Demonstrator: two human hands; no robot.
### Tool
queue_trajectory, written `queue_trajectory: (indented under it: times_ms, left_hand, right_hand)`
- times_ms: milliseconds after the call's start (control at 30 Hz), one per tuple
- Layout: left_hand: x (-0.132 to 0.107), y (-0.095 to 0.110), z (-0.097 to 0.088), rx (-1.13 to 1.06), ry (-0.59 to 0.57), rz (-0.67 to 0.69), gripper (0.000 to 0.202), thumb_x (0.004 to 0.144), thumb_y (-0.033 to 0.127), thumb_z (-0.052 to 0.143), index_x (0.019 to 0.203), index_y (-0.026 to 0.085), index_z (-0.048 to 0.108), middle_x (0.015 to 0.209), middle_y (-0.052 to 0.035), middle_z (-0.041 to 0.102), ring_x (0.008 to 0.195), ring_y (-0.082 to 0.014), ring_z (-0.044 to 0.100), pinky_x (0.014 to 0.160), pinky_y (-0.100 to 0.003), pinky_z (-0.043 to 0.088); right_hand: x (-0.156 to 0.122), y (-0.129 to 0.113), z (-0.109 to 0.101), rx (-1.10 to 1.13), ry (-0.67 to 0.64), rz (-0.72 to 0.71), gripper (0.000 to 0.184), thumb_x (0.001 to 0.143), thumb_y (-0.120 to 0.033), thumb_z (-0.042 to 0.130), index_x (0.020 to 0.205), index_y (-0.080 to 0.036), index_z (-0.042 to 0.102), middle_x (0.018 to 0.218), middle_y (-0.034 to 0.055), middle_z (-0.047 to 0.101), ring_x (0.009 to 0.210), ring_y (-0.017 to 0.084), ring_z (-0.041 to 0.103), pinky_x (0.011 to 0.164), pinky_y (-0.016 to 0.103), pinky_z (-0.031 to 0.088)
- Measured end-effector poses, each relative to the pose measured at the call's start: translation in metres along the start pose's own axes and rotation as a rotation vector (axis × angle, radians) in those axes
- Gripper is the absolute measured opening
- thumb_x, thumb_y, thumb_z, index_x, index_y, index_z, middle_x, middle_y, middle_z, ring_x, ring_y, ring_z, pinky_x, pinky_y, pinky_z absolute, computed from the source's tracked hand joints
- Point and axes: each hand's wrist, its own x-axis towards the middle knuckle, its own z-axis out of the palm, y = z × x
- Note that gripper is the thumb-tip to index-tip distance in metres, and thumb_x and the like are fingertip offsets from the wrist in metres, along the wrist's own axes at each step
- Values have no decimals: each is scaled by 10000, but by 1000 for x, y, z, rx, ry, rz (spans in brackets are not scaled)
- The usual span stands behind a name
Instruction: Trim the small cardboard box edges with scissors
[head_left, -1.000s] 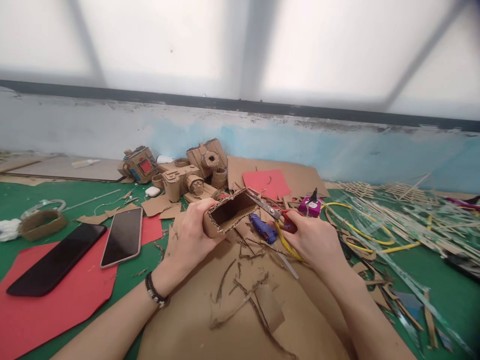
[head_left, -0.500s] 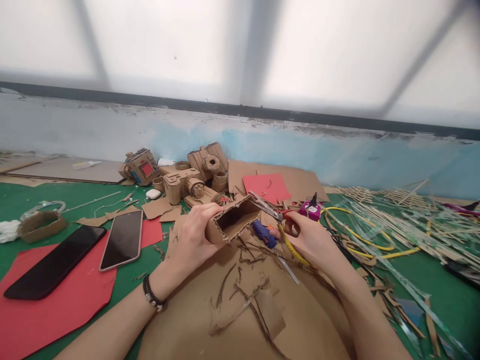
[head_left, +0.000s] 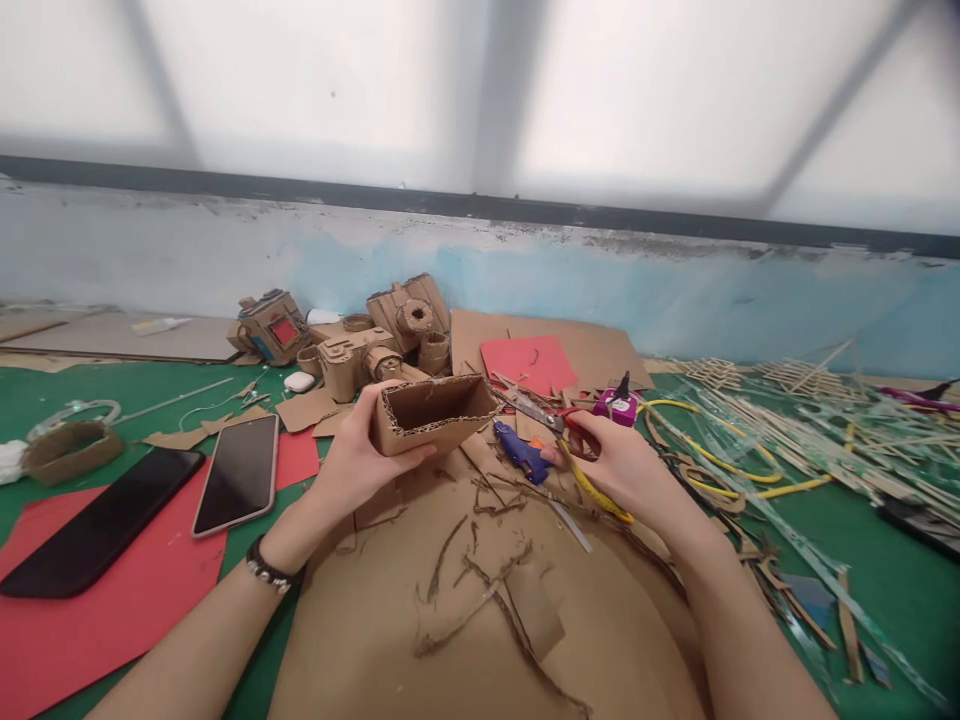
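Gripped at its left end by my left hand (head_left: 360,445) is an open-topped cardboard box (head_left: 442,435), its corrugated rim facing up. My right hand (head_left: 622,455) is closed on the handles of a pair of scissors (head_left: 551,418), red on one side and yellow lower down. The scissor blades point left and lie close to the box's right corner; I cannot tell whether they touch it. Just beyond, below the blades, lies a blue glue gun (head_left: 521,455). A large cardboard sheet (head_left: 360,640) with torn strips on it is beneath my hands.
Cardboard camera models (head_left: 352,360) are piled at the back. Two phones, one pale-edged (head_left: 236,475) and one black (head_left: 97,520), lie at left on red paper (head_left: 150,620). Wooden sticks (head_left: 787,430) and a yellow cable (head_left: 750,480) spread at right, near a purple container (head_left: 616,405).
My left hand has moved left with the box and turned it, so its opening faces up more. The gap between box and right hand has widened. The view has shifted slightly.
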Motion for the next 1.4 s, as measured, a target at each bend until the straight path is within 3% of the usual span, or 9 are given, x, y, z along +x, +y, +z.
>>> queue_trajectory:
  times_ms: [167, 400, 700, 1100, 1400]
  left_hand:
    - [1, 5, -3, -27, -85, -63, 728, 775, 519, 924, 1351, 254, 567, 1256, -76, 777, 1155, -301, 762, 997, -421, 621]
    - [3, 9, -9, -83, -213, -86, 741, 780, 501, 935, 1383, 253, 582, 1332, -81, 777, 1252, -315, 744, 1101, -424, 593]
    - [5, 10, -14, -146, -274, -118, 757, 766, 525, 953, 1368, 253, 584, 1353, -95, 779, 1269, -338, 748, 1089, -431, 625]
    - [6, 8, -17, -160, -269, -122, 777, 749, 558, 955, 1364, 253, 591, 1362, -92, 766, 1283, -337, 739, 1118, -448, 613]
    - [7, 17, -24, -152, -352, -150, 718, 727, 583, 964, 1283, 258, 647, 1314, -102, 797, 1232, -351, 768, 1048, -447, 651]
  right_hand:
    - [-1, -4, 1, -16, -32, -56, 478, 916, -703, 695, 869, -229, 657, 761, 21, 675, 682, 198, 579, 617, 300, 412]
    - [-2, -5, -1, -108, -4, -91, 484, 944, -699, 648, 907, -219, 697, 857, 68, 720, 745, 222, 611, 642, 315, 417]
    - [-2, -12, 4, -125, -13, -143, 529, 950, -748, 638, 928, -220, 651, 887, 86, 723, 790, 249, 623, 690, 333, 447]
    - [-4, -12, 2, -231, 72, -91, 574, 959, -803, 534, 823, -249, 600, 743, 48, 667, 695, 231, 616, 631, 317, 372]
    - [-4, -20, -2, -218, 23, -222, 489, 1002, -714, 581, 888, -240, 608, 871, 95, 720, 772, 254, 629, 673, 337, 428]
